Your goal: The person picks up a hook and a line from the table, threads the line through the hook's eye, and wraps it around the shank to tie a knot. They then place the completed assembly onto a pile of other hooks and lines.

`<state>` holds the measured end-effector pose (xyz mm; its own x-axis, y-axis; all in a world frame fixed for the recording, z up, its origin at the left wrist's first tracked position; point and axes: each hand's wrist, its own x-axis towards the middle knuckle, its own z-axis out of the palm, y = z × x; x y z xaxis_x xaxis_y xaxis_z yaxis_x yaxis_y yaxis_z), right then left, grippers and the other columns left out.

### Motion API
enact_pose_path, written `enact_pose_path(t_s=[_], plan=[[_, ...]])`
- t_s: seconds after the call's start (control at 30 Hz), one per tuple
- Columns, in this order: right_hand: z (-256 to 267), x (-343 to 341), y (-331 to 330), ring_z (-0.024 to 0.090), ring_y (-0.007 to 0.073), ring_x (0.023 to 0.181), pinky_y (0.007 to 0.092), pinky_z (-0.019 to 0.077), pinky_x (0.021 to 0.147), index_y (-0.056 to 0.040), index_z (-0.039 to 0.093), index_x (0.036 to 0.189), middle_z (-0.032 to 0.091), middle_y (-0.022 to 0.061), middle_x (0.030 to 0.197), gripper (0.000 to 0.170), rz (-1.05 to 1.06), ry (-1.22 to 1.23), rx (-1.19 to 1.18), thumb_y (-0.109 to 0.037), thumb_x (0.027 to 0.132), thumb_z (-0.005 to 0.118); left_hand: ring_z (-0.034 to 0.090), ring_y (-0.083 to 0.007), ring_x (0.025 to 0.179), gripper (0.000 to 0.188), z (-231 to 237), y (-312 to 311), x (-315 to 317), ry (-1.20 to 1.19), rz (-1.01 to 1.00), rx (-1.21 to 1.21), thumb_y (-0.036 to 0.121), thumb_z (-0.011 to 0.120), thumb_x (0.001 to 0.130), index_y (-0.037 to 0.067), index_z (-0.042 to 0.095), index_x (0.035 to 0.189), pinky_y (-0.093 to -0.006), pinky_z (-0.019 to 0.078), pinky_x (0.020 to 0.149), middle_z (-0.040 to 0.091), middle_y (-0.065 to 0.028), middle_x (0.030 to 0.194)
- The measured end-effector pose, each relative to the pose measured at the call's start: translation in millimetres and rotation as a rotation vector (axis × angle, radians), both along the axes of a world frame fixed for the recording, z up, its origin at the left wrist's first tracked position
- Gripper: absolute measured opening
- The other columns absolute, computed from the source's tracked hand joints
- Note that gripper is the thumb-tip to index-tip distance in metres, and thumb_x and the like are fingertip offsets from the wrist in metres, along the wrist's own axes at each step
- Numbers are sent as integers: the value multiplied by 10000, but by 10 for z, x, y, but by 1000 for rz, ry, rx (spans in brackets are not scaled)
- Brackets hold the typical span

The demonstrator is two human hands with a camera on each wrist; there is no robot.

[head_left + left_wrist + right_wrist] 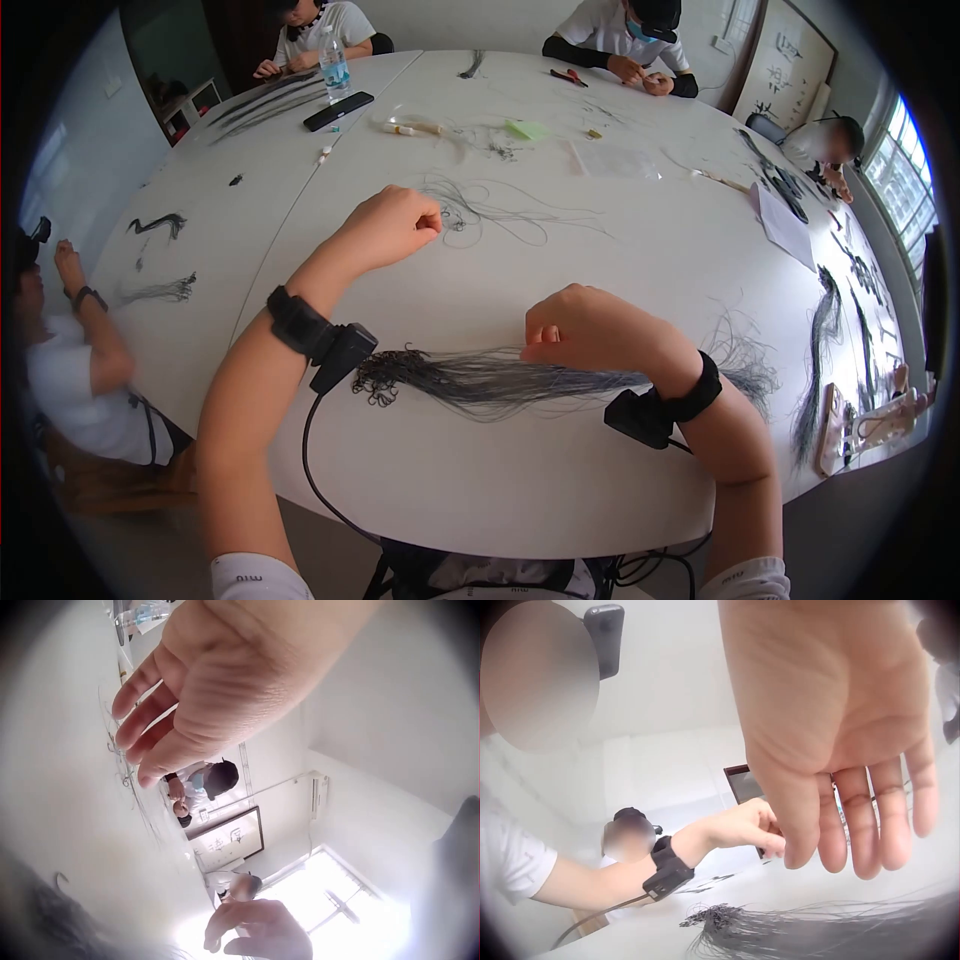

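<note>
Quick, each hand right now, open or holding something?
Left hand: open, fingers loosely bent, nothing visibly held, near the thin loose strands.
Right hand: open, fingers relaxed, nothing visibly held, above the dark bundle.

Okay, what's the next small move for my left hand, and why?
Probably lower the left hand and pinch one of the loose strands: they lie close by, and that hand looks empty, while the right hand hovers, also empty, over the bundle.

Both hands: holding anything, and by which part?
Nothing visibly held: the left hand is by the loose strands, the right hand over the dark bundle.
</note>
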<state>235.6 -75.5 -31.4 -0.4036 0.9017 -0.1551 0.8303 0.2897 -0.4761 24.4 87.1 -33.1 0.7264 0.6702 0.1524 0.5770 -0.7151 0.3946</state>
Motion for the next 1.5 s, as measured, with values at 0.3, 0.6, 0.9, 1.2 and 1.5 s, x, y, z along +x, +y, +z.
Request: enact_pose_path(t_s=[0.3, 0.6, 0.9, 1.2, 1.5], plan=[[-204, 87, 111, 573, 177, 587, 294, 445, 572, -38, 626, 744, 609, 63, 634, 213, -14, 133, -29, -245, 780, 665, 625, -247, 719, 85, -96, 173, 432, 67, 29, 127, 111, 606, 741, 56, 649, 788, -340, 490, 646, 654, -83, 768], [-224, 111, 86, 558, 173, 558, 292, 431, 553, -48, 615, 725, 599, 49, 609, 215, -34, 155, -38, -248, 769, 680, 625, -251, 728, 68, -313, 332, 371, 37, -38, 136, 73, 631, 733, 35, 640, 789, -331, 491, 655, 646, -109, 756], [-224, 110, 111, 565, 175, 561, 288, 434, 559, -51, 616, 727, 602, 46, 607, 220, -41, 162, -36, -259, 765, 677, 576, -154, 700, 115, -199, 282, 185, -189, 133, -222, 55, 640, 756, 13, 625, 862, -288, 463, 653, 612, -72, 745], [-243, 107, 103, 577, 173, 571, 285, 446, 564, -50, 627, 748, 610, 53, 624, 203, -56, 176, -33, -247, 766, 673, 619, -212, 672, 83, -314, 283, 134, -98, -17, -70, 30, 605, 705, 3, 631, 779, -308, 485, 638, 641, -108, 723], [-226, 95, 103, 581, 171, 570, 285, 448, 562, -51, 622, 747, 609, 51, 622, 193, -51, 163, -35, -236, 770, 671, 615, -203, 752, 193, -261, 321, 107, -185, 54, -55, 73, 602, 762, 26, 644, 945, -306, 475, 690, 644, -122, 824]])
